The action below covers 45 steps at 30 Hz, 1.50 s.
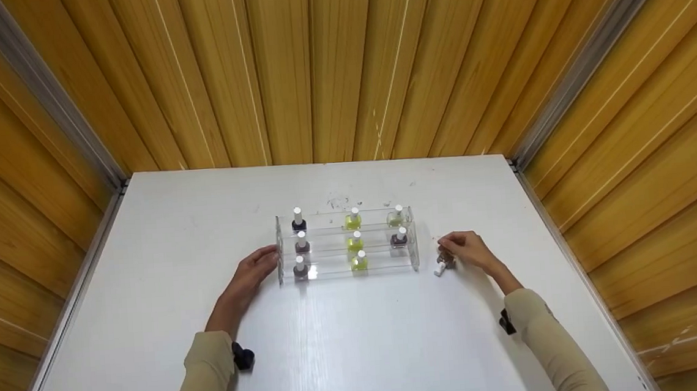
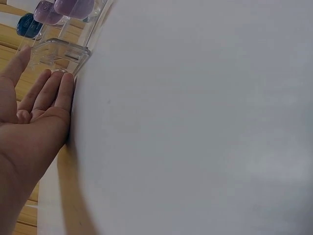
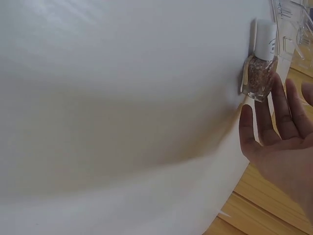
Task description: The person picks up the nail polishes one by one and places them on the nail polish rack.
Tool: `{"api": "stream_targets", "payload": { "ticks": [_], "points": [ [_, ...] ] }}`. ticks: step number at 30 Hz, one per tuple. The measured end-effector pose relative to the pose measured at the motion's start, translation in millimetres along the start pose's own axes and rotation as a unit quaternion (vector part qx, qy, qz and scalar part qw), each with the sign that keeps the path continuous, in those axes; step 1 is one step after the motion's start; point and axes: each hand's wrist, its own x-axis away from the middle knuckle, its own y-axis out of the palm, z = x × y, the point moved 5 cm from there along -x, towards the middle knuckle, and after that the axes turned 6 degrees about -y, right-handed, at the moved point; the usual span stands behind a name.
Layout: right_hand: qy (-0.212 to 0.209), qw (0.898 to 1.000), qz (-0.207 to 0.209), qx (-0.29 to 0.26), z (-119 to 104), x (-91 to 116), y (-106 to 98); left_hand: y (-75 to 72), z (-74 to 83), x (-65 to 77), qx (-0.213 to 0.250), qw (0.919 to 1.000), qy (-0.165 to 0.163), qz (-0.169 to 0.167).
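Note:
A clear stepped rack (image 1: 329,275) with three tiers holds several nail polish bottles with white caps. My left hand (image 1: 255,268) is at the rack's left end, its extended fingertips right at the clear side panel (image 2: 73,49). To the right of the rack, a nail polish bottle (image 3: 260,73) with brown glitter and a white cap lies on the table, cap toward me in the head view. The fingers of my right hand (image 1: 467,248) are loosely bent at the bottle's base and side, not wrapped round it; in the right wrist view the thumb is partly cut off.
Dark bottles (image 1: 302,246) line the rack's left column and yellow ones (image 1: 355,242) the middle. On the right are a pale bottle (image 1: 395,218) and a dark one (image 1: 399,239). Dark specks mark the white table (image 1: 359,342) behind the rack. Wood-patterned walls (image 1: 339,67) surround the table.

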Motion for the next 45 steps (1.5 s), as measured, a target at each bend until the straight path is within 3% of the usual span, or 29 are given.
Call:
{"api": "stream_targets", "payload": {
  "ticks": [7,15,24,29,32,38,45],
  "points": [
    [0.027,0.999,0.037,0.021,16.6,11.9,-10.9,1.7,-2.9,-0.7,-0.006,1.0,-0.004,-0.001],
    [0.051,0.997,0.037,0.051,15.6,17.2,-9.5,0.7,-1.2,-0.3,0.004,1.0,-0.004,-0.004],
    [0.109,0.983,0.058,0.135,9.1,10.4,-2.4,-0.1,-0.2,0.0,-0.002,1.0,-0.004,0.0],
    [0.12,0.979,0.074,0.149,9.8,9.9,-1.6,0.5,0.0,-0.4,-0.018,0.9998,-0.004,0.011],
    [0.129,0.98,0.092,0.123,13.6,11.8,-2.4,1.4,0.0,-0.7,-0.022,0.9997,-0.001,0.011],
    [0.143,0.979,0.146,0.01,24.1,17.5,-5.7,1.8,-0.4,0.5,-0.017,0.9998,0.006,0.005],
    [0.133,0.965,0.183,-0.133,32.9,20.1,-5.5,0.9,0.7,0.2,-0.026,0.9997,0.002,0.006]
  ]
}}
